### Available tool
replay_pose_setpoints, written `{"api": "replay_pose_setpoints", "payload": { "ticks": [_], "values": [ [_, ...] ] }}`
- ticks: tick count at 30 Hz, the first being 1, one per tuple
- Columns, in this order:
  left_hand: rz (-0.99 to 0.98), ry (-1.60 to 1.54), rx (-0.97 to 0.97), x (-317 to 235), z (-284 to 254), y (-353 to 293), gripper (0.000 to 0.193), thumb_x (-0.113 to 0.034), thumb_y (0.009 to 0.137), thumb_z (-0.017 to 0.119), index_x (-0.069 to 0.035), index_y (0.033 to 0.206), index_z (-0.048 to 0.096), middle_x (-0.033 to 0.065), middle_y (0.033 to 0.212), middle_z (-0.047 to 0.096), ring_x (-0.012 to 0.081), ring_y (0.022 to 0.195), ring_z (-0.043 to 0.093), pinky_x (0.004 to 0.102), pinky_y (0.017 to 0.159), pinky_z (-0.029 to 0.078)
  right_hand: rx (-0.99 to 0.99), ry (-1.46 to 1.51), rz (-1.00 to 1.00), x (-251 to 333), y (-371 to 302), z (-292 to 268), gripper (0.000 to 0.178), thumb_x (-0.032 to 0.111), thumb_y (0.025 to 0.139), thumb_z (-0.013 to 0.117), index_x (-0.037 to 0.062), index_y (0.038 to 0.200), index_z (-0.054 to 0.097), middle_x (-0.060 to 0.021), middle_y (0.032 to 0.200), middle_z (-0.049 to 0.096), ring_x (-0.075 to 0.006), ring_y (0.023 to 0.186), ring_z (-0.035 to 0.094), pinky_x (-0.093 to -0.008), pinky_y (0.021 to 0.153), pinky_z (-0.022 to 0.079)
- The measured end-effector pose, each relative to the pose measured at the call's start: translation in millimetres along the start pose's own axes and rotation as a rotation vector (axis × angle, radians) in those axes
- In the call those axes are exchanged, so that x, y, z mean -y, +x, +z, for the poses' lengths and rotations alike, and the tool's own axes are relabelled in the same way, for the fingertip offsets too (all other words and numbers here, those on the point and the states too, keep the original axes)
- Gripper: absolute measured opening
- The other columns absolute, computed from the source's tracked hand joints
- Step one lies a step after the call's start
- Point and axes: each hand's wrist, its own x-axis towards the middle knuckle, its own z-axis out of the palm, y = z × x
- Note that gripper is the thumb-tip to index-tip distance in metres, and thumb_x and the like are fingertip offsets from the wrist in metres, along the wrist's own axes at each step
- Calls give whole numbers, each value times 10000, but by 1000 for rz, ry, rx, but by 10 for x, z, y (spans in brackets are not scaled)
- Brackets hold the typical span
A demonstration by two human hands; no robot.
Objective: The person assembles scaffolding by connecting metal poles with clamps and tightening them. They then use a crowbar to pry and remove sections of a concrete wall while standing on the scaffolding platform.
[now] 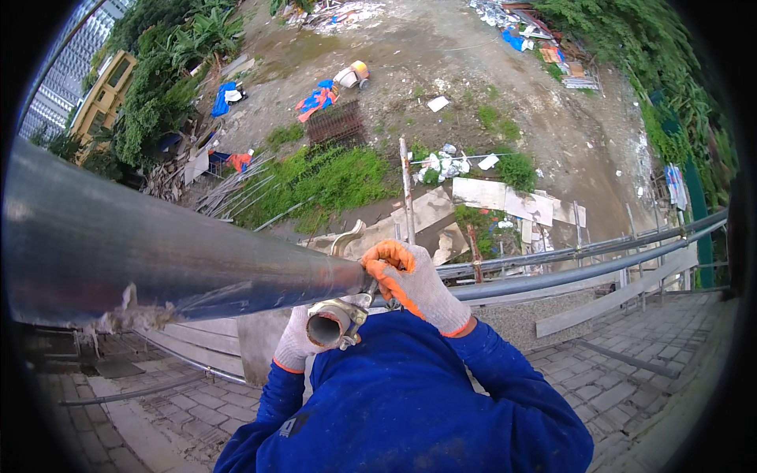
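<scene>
right hand (414,284), gloved with orange on the fingers, curls at the thick pipe's (197,244) far end, just above the metal clamp (355,315); exact grip hidden, can't tell. left hand (292,344), gloved, is partly behind the open-ended pipe (325,329), can't tell if grasping. clamp sits around that open-ended pipe, below the thick one.
</scene>
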Motion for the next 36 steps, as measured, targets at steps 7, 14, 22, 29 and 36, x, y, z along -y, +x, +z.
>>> {"api": "replay_pose_setpoints", "payload": {
  "ticks": [7,14,22,29,36],
  "values": [
    [44,56,147,-25,-279,256,715,-229,871,811,14,1470,506,183,1425,608,276,1310,595,440,1147,443,-41,-5,130,-8,-130,-94,143,47,982,663,-12,1110,639,-36,814,650,-80,649,624,-236,507,467],
    [-252,-438,258,-174,-425,634,686,-434,1067,541,45,1538,406,199,1554,481,279,1379,534,413,1188,413,-274,74,8,-234,-371,138,660,29,947,699,6,1512,358,-57,779,660,-70,603,560,-238,518,451],
    [-49,153,606,-78,-806,832,855,-288,760,889,-22,1485,521,150,1497,564,297,1371,545,417,1184,377,-406,-128,-81,-263,-553,358,885,117,963,708,82,1661,165,-47,757,672,-59,605,533,-244,530,443],
    [104,303,752,-192,-858,1113,1101,-286,571,992,-30,1512,481,151,1517,528,299,1398,506,422,1181,356,-684,113,-149,-630,-732,859,425,109,978,696,-29,1365,591,-63,964,695,-85,762,645,-233,567,498],
    [41,301,758,-380,-798,1067,1149,-230,512,1015,-8,1507,485,137,1482,548,275,1373,522,419,1175,362,-558,-96,-118,-625,-907,728,399,140,980,729,14,1350,652,-12,1153,716,-44,820,598,-221,641,485]
  ]
}}
